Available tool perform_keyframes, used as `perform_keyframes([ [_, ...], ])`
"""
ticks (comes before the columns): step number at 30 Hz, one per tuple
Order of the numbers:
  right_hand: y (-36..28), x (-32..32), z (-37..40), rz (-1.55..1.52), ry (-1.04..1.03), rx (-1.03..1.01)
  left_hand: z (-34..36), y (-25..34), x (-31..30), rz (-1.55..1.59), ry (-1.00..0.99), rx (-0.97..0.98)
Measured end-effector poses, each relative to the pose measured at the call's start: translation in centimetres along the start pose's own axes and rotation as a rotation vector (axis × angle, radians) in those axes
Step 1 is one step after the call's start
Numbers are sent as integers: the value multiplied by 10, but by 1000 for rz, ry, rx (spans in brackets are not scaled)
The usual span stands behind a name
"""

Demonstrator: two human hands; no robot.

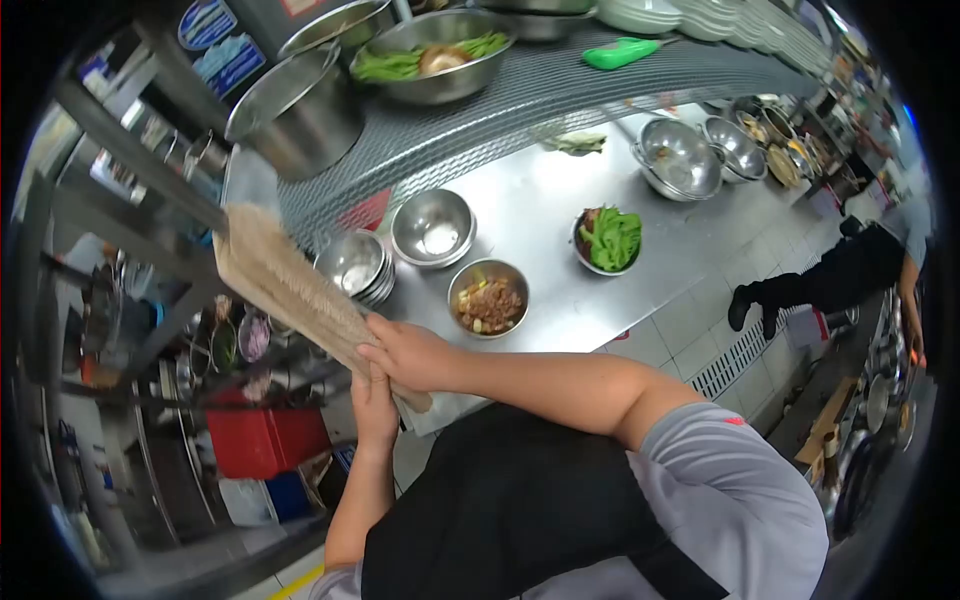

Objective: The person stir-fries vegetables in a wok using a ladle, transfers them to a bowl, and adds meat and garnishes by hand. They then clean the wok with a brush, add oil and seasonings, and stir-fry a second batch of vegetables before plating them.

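Observation:
A long beige towel (295,285) stretches from the shelf's left post down to my hands at the left end of the steel table. My right hand (412,356) reaches across my body and is closed on the towel's lower part. Just below it, my left hand (374,403) grips the same towel, its fingertips close to my right fingers. Some of the fingers are hidden by the cloth. Closest to the hands on the table are a stack of steel bowls (353,263) and a bowl of browned chopped food (489,300).
A mesh shelf (560,90) overhangs the table, bearing a steel pot (300,125), a bowl of green vegetables (435,70) and a green-handled tool (622,53). A bowl of leafy greens (610,242) sits farther right. Another person (850,270) stands across the aisle. A red bin (265,440) is lower left.

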State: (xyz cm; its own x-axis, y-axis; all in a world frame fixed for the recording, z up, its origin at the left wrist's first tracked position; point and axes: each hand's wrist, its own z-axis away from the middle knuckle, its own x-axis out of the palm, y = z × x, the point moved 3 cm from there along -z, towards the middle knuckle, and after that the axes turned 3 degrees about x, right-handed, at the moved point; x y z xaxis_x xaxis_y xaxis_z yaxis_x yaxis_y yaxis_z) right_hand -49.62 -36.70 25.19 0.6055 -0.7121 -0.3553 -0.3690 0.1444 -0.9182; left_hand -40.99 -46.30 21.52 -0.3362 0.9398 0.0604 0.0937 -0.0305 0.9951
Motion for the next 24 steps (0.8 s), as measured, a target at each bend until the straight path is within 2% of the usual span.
perform_keyframes([
  [3, 4, 11, 17, 29, -99, 53, 15, 2, -6, -22, 41, -11],
  [9, 27, 14, 14, 192, -61, 91, 11, -26, -4, -253, -13, 27],
  [14, 35, 2, 18, 332, -20, 60, -8, -38, 2, -313, -62, 72],
  [21, 31, -6, 21, 409, 16, 26, -14, -52, -1, -304, -78, 7],
  [24, 29, -11, 27, 440, -88, 130, -15, -53, -5, -327, -59, 15],
])
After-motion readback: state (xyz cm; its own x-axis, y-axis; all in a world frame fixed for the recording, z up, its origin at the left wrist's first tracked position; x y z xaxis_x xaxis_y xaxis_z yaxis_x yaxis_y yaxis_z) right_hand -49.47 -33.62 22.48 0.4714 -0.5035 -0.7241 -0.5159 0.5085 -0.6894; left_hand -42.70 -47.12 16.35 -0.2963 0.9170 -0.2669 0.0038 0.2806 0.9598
